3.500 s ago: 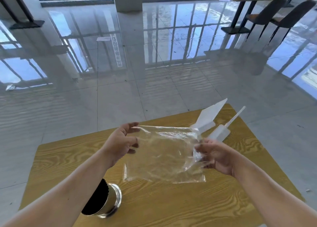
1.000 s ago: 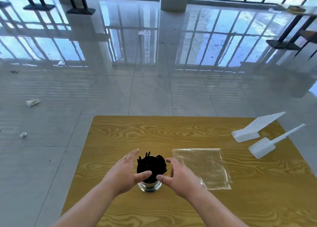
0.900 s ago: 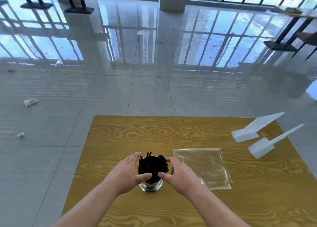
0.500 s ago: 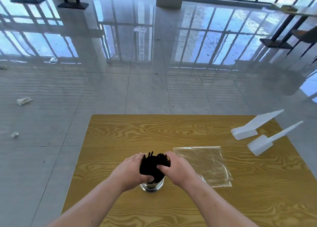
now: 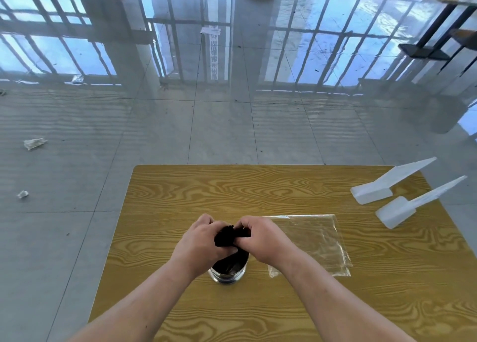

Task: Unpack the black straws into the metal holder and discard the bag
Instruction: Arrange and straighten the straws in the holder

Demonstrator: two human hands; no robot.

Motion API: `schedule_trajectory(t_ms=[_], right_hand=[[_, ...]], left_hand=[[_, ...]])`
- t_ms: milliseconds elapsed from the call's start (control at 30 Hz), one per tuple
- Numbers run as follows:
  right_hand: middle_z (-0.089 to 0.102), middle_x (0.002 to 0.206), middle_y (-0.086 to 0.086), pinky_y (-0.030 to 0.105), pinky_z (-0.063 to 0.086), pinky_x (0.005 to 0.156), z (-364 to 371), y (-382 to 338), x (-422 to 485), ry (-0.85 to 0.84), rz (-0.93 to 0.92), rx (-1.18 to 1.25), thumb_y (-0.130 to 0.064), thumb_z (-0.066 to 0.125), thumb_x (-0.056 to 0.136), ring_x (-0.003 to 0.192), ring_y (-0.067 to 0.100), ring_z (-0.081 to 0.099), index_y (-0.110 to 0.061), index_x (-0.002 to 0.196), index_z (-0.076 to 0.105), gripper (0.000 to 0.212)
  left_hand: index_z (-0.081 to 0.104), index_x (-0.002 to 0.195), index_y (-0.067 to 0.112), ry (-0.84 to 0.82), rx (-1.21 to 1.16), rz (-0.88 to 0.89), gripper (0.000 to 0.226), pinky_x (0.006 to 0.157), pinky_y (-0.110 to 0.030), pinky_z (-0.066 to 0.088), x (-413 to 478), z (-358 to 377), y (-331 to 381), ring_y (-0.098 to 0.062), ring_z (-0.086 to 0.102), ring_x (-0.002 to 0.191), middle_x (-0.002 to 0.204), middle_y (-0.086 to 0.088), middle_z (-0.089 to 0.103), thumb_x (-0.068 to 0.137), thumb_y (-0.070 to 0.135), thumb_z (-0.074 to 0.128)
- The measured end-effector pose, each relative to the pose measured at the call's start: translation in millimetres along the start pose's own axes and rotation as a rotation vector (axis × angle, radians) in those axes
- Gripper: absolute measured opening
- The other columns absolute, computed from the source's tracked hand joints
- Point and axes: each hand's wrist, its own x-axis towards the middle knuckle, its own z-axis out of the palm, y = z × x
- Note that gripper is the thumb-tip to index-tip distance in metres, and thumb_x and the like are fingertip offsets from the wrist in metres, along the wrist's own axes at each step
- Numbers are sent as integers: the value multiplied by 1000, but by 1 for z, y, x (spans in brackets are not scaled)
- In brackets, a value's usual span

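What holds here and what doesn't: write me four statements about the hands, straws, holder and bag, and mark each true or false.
1. The left hand and the right hand both grip the black straws over the metal holder. True.
2. The metal holder lies tipped on its side. False: it stands upright on the table.
3. The clear bag lies flat on the table, right of the metal holder. True.
4. The right hand holds the clear bag. False: it grips only the black straws.

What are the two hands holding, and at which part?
Both the left hand and right hand grip the black straws at their upper ends, above the metal holder.
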Motion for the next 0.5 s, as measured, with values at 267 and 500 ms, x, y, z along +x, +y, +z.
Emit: schedule_trajectory(t_ms=[267, 500], right_hand=[[74, 87, -10, 25, 55, 64, -17, -8, 10, -126, -25, -27, -32, 79, 90, 74, 3, 68, -31, 103, 76, 14], [72, 92, -8, 26, 56, 69, -3, 0, -1, -73, -12, -19, -34, 77, 91, 81, 10, 69, -32, 115, 70, 26]], left_hand=[[72, 103, 41, -25, -116, -42, 33, 81, -23, 54, 0, -12, 9, -2, 63, 93, 104, 19, 62, 76, 54, 86], [66, 99, 45, 16, -104, -60, 26, 70, -13, 41, -6, -12, 12, 3, 60, 91, 103, 22, 61, 79, 50, 83]])
